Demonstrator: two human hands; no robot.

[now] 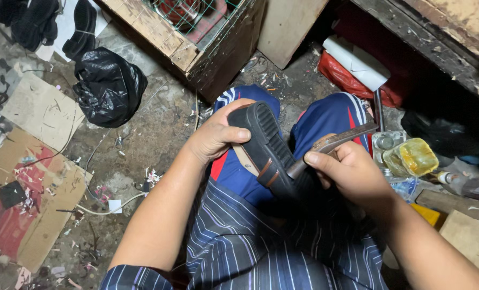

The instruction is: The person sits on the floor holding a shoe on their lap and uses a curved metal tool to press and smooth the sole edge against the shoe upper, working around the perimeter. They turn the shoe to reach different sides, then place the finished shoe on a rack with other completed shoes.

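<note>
Shoe: black, sole up over the lap, braced for work.
Left hand: clamped around shoe's toe, steadying it.
Right hand: closed on hammer, head beside shoe's heel.

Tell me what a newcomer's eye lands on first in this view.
At centre, the left hand grips a black shoe, sole up, over the lap, while the right hand holds a metal tool against it. A black plastic bag sits on the littered floor at upper left, and a yellowish glue jar stands at right.
</note>
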